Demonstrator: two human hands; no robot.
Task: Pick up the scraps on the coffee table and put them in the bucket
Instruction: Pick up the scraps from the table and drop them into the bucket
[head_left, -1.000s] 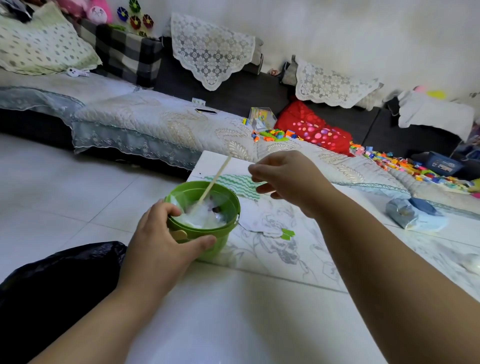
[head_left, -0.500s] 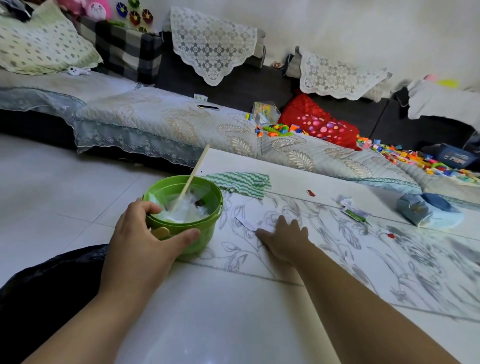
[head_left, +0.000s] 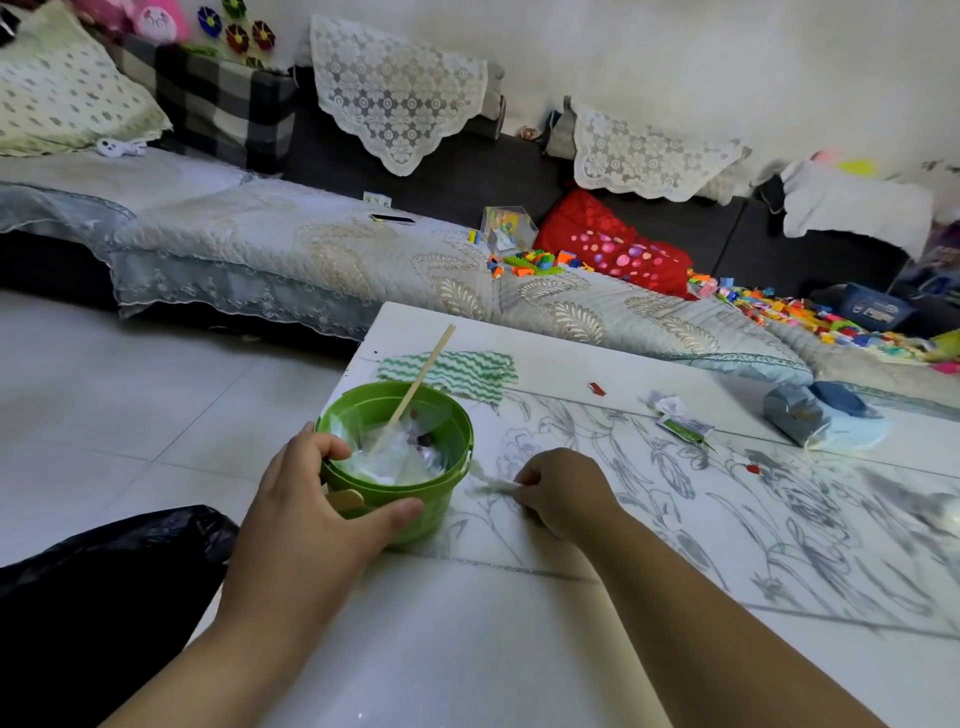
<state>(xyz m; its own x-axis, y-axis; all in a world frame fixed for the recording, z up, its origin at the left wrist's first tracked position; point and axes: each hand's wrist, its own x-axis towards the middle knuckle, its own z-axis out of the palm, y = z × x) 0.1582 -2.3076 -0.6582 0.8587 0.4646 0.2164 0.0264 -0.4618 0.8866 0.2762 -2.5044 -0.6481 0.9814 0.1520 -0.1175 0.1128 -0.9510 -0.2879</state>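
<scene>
While bucket (head_left: 441, 501) holds plastic (head_left: 395, 460), stick (head_left: 415, 387) | right hand (head_left: 563, 491) pinches scrap (head_left: 491, 486)

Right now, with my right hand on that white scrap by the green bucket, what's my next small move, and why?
Probably lift the white scrap and carry it left over the rim of the green bucket. The right hand seems to pinch it beside the bucket, which the left hand holds.
</scene>
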